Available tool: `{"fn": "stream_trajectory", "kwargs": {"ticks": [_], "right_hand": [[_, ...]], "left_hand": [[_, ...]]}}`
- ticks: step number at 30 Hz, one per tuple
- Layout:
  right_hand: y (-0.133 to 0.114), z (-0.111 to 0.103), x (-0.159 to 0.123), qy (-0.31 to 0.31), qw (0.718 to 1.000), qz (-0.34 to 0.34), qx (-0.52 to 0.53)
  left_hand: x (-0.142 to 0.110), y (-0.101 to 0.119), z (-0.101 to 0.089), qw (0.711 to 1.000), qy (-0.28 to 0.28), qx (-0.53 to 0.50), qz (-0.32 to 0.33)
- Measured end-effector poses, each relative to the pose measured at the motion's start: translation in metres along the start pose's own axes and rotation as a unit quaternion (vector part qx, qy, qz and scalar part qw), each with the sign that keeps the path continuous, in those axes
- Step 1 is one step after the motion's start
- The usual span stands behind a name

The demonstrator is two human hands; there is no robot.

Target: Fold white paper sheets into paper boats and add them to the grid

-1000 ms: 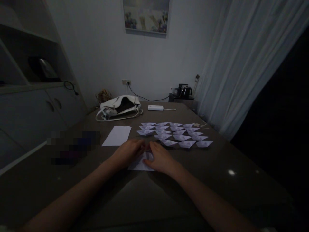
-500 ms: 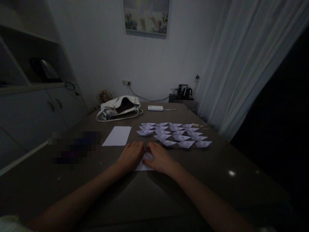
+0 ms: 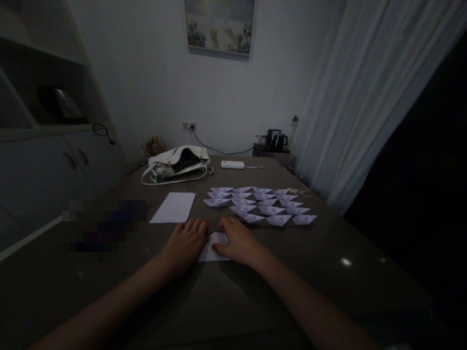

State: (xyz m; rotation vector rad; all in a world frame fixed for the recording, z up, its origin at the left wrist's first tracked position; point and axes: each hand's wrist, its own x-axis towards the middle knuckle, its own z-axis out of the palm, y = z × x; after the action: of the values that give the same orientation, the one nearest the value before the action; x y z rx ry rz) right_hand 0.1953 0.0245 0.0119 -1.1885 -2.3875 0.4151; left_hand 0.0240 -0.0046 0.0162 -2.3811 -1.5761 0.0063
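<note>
A small folded sheet of white paper [image 3: 214,249] lies on the table between my hands, its top narrowing toward a point. My left hand [image 3: 190,241] grips the paper's left edge with bent fingers, knuckles up; its fingertips are hidden. At the right edge, my right hand [image 3: 239,240] holds the sheet, thumb on top and fingers curved around its upper side. Just beyond are several folded paper boats [image 3: 270,210], set out in rows. To the left of them rests a stack of blank white paper [image 3: 174,207].
A white handbag [image 3: 178,163] lies at the table's far left, and a white power bank [image 3: 232,165] with a short strap sits beside it. Small scraps [image 3: 297,191] lie by the right edge. A blurred, pixelated patch covers something on the left.
My left hand has drawn back and leftward from the top of the folded paper, opening a gap between my hands. More of the paper shows. The view has shifted slightly.
</note>
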Motion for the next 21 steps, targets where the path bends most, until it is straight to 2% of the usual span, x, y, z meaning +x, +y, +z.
{"fn": "stream_trajectory", "kwargs": {"ticks": [6,10,13,17,19,21], "right_hand": [[0.000,-0.001,0.000,-0.005,1.000,0.010,0.003],[-0.001,-0.003,0.000,-0.003,1.000,0.010,-0.024],[-0.004,-0.006,0.000,0.000,0.998,0.023,-0.060],[-0.009,-0.009,-0.002,0.006,0.994,0.057,-0.094],[-0.011,-0.011,-0.004,0.004,0.992,0.074,-0.106],[-0.013,-0.012,-0.004,-0.005,0.990,0.094,-0.108]], "left_hand": [[-0.002,-0.014,-0.005,0.994,-0.077,-0.074,0.019],[-0.003,-0.031,-0.004,0.990,-0.078,-0.113,0.028],[-0.001,-0.040,-0.004,0.985,-0.078,-0.135,0.074],[-0.002,-0.038,-0.007,0.967,-0.093,-0.174,0.163],[-0.007,-0.032,-0.009,0.964,-0.094,-0.182,0.169],[-0.013,-0.025,-0.010,0.970,-0.057,-0.173,0.161]]}}
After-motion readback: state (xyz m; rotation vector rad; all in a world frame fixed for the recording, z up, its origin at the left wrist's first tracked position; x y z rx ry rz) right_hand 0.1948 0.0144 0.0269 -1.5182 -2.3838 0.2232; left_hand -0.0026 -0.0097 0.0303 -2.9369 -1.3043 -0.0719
